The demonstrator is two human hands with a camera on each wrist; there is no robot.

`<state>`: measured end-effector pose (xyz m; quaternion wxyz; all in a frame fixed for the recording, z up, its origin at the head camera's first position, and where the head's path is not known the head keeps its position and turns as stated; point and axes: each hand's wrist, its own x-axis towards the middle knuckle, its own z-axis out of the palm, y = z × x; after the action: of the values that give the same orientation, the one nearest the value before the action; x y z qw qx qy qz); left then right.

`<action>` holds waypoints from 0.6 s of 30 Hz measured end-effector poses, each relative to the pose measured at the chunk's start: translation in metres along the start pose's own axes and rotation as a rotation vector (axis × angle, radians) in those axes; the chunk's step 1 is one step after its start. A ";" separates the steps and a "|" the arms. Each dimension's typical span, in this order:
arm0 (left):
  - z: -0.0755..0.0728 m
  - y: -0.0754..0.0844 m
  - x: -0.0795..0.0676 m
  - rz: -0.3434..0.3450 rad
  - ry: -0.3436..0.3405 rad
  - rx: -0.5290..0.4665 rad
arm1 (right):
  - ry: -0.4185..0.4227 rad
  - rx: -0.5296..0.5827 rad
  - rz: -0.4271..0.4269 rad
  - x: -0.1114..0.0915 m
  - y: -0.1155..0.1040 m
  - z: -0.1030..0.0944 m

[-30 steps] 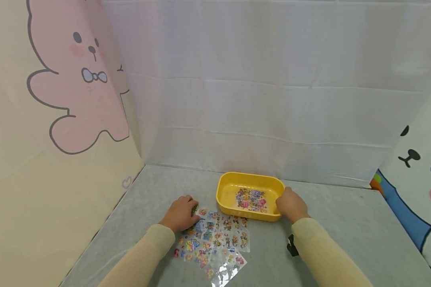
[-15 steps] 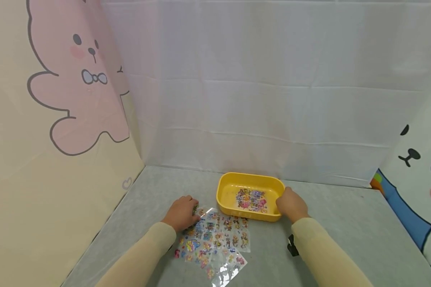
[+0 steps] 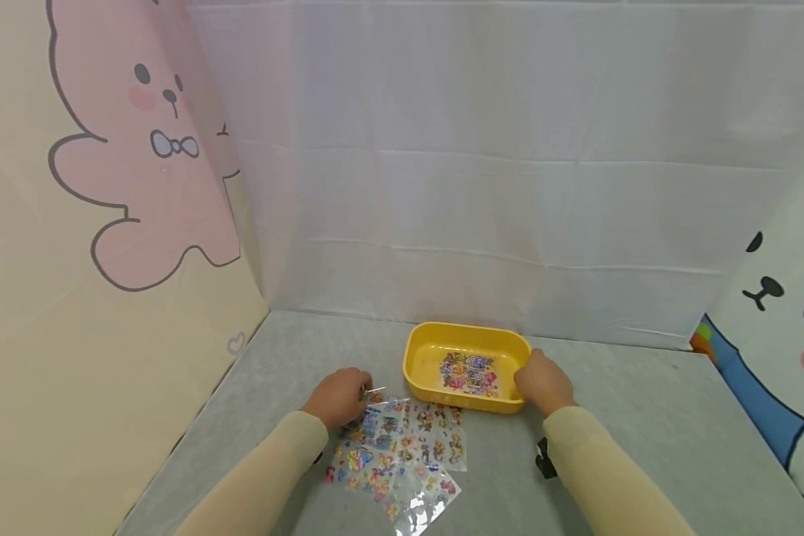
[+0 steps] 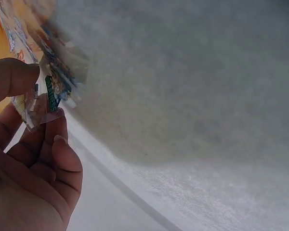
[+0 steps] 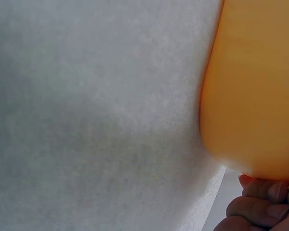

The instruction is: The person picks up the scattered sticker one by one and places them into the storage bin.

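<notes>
Between thumb and fingers my left hand (image 3: pixel 338 398) pinches the corner of a clear sticker sheet (image 4: pixel 50 94), its edge lifted and bent in the left wrist view. Beneath and beside that hand, several overlapping sticker sheets (image 3: pixel 418 439) with small colourful figures lie spread on the table. My right hand (image 3: pixel 545 382) grips the right end of a yellow tray (image 3: pixel 465 403); in the right wrist view its curled fingers (image 5: pixel 257 209) are at the tray's end. Inside the tray lies a sticker sheet (image 3: pixel 469 372).
Grey cloth covers the table (image 3: pixel 616 417). A white curtain (image 3: pixel 482 164) hangs behind the tray. On the left is a cream panel with a pink bear (image 3: pixel 154 171), on the right a panel with a white bear (image 3: pixel 790 335).
My left hand has lifted the near edge of a sticker sheet, and its fingers have closed in on it. The right hand and the tray have stayed in place.
</notes>
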<state>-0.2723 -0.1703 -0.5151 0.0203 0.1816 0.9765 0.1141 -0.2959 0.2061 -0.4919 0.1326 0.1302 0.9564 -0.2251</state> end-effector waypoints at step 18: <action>-0.013 -0.007 0.002 -0.137 -0.170 -0.338 | 0.015 -0.007 -0.001 0.003 0.001 0.002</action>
<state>-0.2772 -0.1784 -0.5043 0.1408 0.1178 0.9482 0.2591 -0.2976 0.2061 -0.4950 0.1259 0.1309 0.9583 -0.2206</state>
